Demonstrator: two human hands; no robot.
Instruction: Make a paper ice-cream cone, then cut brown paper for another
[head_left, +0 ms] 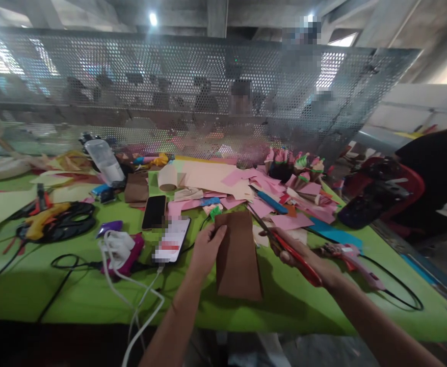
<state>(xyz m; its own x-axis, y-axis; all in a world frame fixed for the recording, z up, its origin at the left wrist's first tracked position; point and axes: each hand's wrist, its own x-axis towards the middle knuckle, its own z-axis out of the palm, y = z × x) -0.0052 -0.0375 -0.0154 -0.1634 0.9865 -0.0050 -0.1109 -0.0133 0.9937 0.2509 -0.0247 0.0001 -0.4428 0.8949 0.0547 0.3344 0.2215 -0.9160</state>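
My left hand (208, 247) pinches the upper left edge of a folded brown paper sheet (237, 260), held over the green tabletop. In my right hand (297, 257) is a pair of red-handled scissors (294, 255). Its dark blades point up and left, close to the top right corner of the brown paper. Whether the blades touch the paper I cannot tell. Just beyond my left hand lies a small green and pink paper piece (215, 210). A phone with a lit screen (173, 239) rests left of that hand.
Pink paper scraps (259, 186) and a blue cutter knife (271, 202) lie behind the hands. A pink glue gun (355, 262) with its cord is at right, a yellow glue gun (47, 220) at left. White cables (120, 247) cross the front. A perforated metal screen (192, 92) stands behind.
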